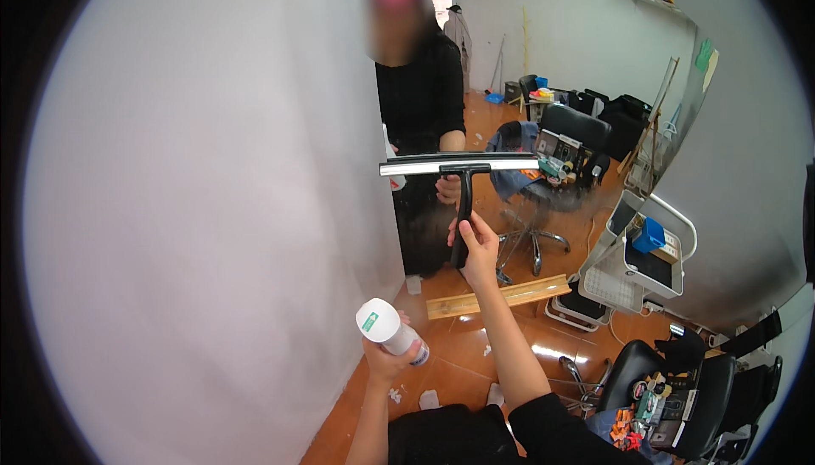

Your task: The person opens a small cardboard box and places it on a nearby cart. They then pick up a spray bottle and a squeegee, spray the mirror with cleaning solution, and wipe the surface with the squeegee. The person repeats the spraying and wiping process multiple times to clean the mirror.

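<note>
My right hand (479,248) grips the black handle of a squeegee (458,164), whose wide blade with a metal strip lies level across the mirror (496,32) in front of me. Whether the blade touches the glass, I cannot tell. Lower and to the left, my left hand (389,355) is closed around a white spray bottle (382,324) with a small green label on its top. The mirror reflects a person in black, the bottle and the room behind.
A white wall (204,178) runs along the left. Below the mirror is a wooden ledge (500,297). A white trolley (649,268) with a blue container stands right. At lower right, a black salon chair (627,376) holds clips, tape rolls and boxes. White scraps lie on the tiled floor (458,363).
</note>
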Demonstrator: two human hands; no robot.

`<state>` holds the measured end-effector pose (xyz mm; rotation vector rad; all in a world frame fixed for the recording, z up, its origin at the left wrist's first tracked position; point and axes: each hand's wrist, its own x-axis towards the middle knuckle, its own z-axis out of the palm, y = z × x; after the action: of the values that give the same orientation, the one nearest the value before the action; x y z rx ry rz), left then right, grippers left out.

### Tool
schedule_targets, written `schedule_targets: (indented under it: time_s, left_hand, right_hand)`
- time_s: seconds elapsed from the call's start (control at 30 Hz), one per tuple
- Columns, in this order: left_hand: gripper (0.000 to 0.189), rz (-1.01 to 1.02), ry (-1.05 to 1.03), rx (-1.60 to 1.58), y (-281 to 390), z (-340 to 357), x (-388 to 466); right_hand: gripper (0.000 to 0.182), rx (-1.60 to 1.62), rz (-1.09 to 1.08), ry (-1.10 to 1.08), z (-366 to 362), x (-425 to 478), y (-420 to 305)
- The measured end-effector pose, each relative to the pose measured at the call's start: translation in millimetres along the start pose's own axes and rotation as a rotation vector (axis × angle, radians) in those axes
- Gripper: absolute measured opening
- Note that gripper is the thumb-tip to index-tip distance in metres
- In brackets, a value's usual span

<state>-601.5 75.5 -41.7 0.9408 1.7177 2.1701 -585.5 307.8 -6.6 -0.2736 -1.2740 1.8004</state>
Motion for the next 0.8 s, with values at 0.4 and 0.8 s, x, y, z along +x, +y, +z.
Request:
schedule_targets:
  time_s: [0.4,0.8]
  left_hand:
    - [0.038,-0.03,0.042,0.024,-9,-3,-11]
    - [0.035,-0.053,0.04,0.055,-5,0,-15]
  right_hand:
    - [0.028,-0.035,0.088,0.023,-38,-27,42]
    - [0.025,-0.124,0.288,0.033,-77,-81,98]
